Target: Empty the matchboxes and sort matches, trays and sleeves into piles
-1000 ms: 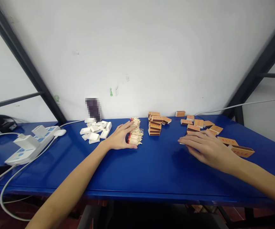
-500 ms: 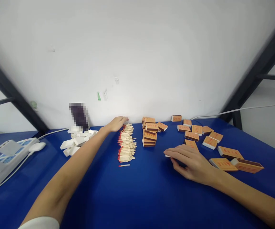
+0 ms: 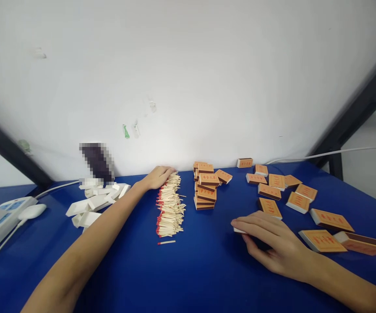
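Observation:
My left hand reaches to the far end of a long pile of red-tipped matches. Its fingers are stretched out and touch the topmost matches; their undersides are hidden. One loose match lies just in front of the pile. My right hand is closed over a small matchbox low above or on the table; only a white end of it shows beneath the fingertips. Between the hands stands an uneven stack of orange matchboxes.
More orange matchboxes are scattered over the right side of the blue table. At the left lie a heap of white matchbox trays, a blurred dark object and a power strip with cables. A white wall closes the back.
The view has shifted and come slightly nearer the table. My left hand has settled lower onto the far matches. My right hand keeps its hold, with more of the white end showing.

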The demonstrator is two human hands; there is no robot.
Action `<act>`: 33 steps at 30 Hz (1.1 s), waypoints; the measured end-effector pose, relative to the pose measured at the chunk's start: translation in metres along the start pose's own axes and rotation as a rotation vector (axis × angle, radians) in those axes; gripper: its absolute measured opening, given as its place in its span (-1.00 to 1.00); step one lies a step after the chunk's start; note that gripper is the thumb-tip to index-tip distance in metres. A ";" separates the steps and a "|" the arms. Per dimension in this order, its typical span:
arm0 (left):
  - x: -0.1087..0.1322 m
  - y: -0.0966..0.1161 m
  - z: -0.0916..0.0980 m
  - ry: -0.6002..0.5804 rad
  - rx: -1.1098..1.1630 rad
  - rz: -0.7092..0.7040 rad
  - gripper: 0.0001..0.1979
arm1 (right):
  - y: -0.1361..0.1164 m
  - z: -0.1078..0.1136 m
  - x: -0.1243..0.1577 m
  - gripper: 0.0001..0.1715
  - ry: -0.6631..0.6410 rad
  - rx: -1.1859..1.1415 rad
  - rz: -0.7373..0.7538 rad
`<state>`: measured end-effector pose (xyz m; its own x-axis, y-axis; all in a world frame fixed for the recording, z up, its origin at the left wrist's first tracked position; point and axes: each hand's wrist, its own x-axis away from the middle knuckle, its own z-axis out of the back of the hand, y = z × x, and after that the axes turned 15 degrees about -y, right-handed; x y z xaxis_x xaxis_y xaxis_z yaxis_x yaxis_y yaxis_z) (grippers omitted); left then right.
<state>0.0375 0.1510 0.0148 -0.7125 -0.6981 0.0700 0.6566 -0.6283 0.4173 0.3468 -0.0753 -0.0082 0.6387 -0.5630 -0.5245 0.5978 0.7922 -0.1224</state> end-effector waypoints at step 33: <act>0.040 0.024 -0.005 0.044 0.100 0.021 -0.38 | 0.002 -0.002 0.003 -0.45 -0.035 -0.059 -0.054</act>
<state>0.0256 0.1061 0.0232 -0.6855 -0.7270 0.0406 0.6421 -0.5773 0.5044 0.3483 -0.0750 -0.0119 0.6236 -0.6123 -0.4861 0.6030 0.7724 -0.1995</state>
